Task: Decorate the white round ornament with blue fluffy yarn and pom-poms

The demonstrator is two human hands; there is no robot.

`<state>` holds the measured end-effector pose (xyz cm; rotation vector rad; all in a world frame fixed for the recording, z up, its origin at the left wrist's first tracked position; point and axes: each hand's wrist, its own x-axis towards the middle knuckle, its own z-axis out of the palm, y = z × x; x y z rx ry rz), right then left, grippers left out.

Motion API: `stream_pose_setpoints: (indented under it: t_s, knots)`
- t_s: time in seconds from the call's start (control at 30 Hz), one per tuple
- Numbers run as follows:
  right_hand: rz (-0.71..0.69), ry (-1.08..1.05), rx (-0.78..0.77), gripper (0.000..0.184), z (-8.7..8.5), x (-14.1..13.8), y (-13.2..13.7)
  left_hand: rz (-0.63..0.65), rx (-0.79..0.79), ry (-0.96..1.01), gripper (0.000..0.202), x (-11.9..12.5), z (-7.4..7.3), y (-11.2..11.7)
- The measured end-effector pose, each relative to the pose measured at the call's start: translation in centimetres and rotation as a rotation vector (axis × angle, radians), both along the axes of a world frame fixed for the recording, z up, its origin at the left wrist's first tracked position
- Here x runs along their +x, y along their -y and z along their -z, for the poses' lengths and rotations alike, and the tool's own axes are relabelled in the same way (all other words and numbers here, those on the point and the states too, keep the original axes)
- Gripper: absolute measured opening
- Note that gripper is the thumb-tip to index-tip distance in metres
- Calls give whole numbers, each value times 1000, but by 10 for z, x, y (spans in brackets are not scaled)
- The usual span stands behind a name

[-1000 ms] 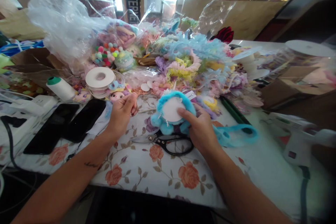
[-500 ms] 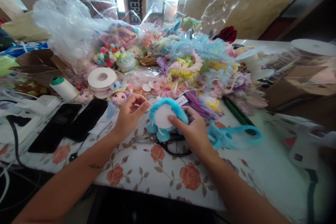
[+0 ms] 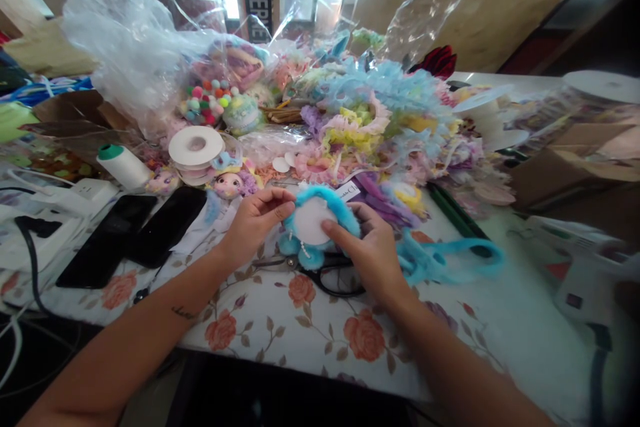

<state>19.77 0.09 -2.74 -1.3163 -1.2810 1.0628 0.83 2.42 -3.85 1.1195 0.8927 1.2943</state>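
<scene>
My right hand (image 3: 367,243) grips a fluffy blue ornament (image 3: 313,221), its thumb lying on the round white disc at the centre. Blue fur rings the disc, and short strings of white beads and blue furry lobes hang from its lower edge. At the upper left edge of the fur, my left hand (image 3: 257,220) is closed in a pinch with its fingertips against it. Below the ornament lie scissors (image 3: 335,280) with black handles, partly covered. A blue strip of cut-out material (image 3: 450,260) rests to the right of my right hand.
Two black phones (image 3: 107,240) and a power strip (image 3: 85,193) lie left. A thread cone (image 3: 123,168), a ribbon spool (image 3: 195,147) and a heap of pastel lace trims (image 3: 395,93) stand behind. A glue gun (image 3: 570,267) and cardboard box (image 3: 575,167) are right.
My left hand has moved right, bringing its pinched fingertips from just beside the blue ornament to its furry edge. The right hand keeps its hold, and the ornament stays nearly in place.
</scene>
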Motion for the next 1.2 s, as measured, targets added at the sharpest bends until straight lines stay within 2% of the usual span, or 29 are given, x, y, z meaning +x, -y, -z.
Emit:
stream_pose_setpoints:
  t_s: [0.27, 0.53, 0.73, 0.93, 1.2]
  knots:
    - [11, 8, 28, 38, -1, -1, 3, -19, -119, 125, 25, 5, -1, 1]
    - [5, 43, 65, 37, -2, -1, 4, -14, -115, 128, 27, 3, 1, 0]
    - [-10, -19, 13, 39, 0, 0, 1, -6, -143, 204, 30, 4, -1, 0]
    - [0, -5, 7, 40, 0, 1, 1, 8, -105, 124, 23, 3, -3, 0]
    - [27, 48, 87, 36, -3, -1, 7, -2, 36, -4, 21, -2, 8, -2]
